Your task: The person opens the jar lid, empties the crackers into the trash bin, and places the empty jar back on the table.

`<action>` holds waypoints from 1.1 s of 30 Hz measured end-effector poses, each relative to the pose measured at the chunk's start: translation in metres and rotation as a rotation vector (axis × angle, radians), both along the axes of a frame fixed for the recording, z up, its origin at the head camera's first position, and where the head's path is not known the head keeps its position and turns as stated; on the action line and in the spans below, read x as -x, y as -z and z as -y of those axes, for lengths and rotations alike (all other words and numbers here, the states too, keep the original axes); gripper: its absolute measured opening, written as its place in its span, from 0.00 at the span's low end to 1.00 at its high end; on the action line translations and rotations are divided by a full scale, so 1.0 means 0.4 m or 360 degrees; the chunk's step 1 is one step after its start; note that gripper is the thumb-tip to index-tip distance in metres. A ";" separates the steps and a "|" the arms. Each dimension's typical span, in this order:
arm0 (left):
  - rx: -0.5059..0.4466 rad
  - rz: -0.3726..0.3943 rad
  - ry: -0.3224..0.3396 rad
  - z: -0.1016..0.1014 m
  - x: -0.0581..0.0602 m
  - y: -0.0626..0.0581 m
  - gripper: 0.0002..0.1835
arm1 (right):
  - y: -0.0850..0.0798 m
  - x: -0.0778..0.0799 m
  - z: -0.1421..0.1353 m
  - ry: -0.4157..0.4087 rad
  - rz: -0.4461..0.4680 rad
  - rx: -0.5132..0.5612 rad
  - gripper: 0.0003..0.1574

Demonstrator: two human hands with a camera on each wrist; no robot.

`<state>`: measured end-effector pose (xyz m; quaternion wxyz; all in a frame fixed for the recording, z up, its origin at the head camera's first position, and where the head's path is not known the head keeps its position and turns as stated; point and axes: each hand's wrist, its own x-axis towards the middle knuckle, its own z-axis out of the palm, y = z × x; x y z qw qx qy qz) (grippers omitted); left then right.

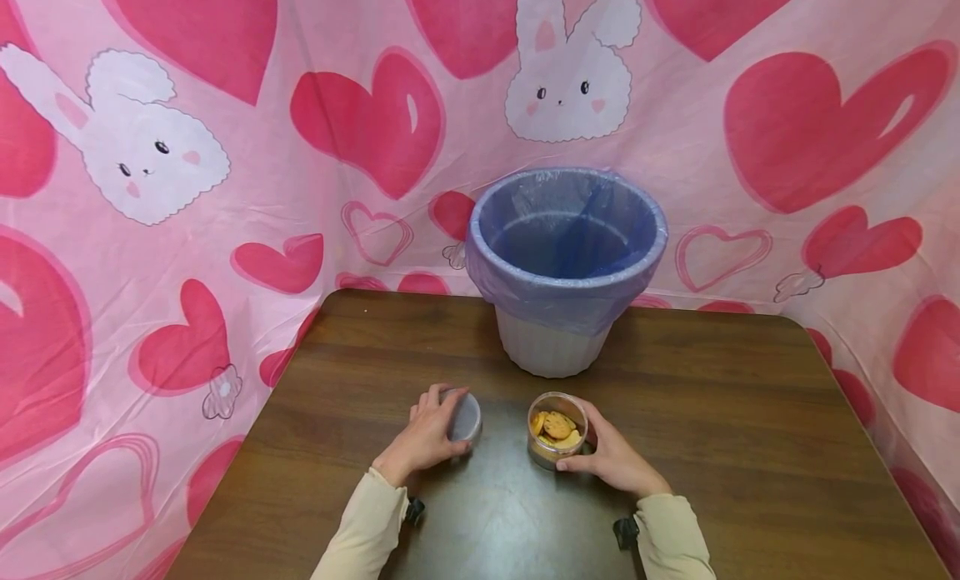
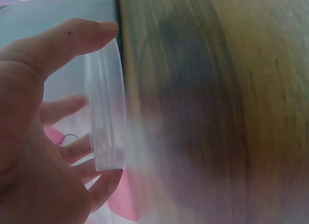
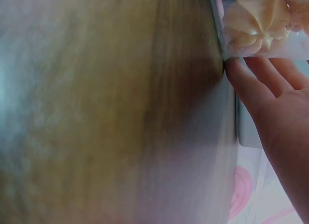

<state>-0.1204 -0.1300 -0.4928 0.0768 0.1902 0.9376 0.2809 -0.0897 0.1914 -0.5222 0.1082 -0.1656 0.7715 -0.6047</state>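
Note:
A round translucent plastic lid (image 1: 466,417) is at the left of centre on the wooden table. My left hand (image 1: 431,430) grips it by the edge, thumb on the near side and fingers on the far side. In the left wrist view the lid (image 2: 107,108) lies low against the tabletop between thumb and fingers. To its right stands a clear round tub (image 1: 546,457) without a cover, holding several cookies (image 1: 557,426). My right hand (image 1: 611,455) holds the tub from its right side. A swirl-shaped cookie (image 3: 260,21) shows through the wall in the right wrist view.
A white trash bin (image 1: 555,347) lined with a blue plastic bag (image 1: 570,301) stands at the back of the table (image 1: 360,347), beyond both hands. Pink cloth (image 1: 465,122) with hearts and rabbits hangs behind and along the sides.

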 end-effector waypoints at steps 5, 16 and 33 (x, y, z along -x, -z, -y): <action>0.0032 0.0036 -0.0057 0.009 0.001 0.004 0.46 | -0.001 -0.001 0.000 0.0007 -0.0005 -0.0021 0.59; 0.0118 0.0147 -0.0125 0.030 0.003 0.016 0.45 | 0.000 -0.001 0.000 0.0010 -0.0009 -0.0040 0.59; 0.0109 0.0267 -0.0194 0.049 0.006 0.028 0.46 | -0.006 -0.004 0.004 0.0023 0.0013 -0.0048 0.60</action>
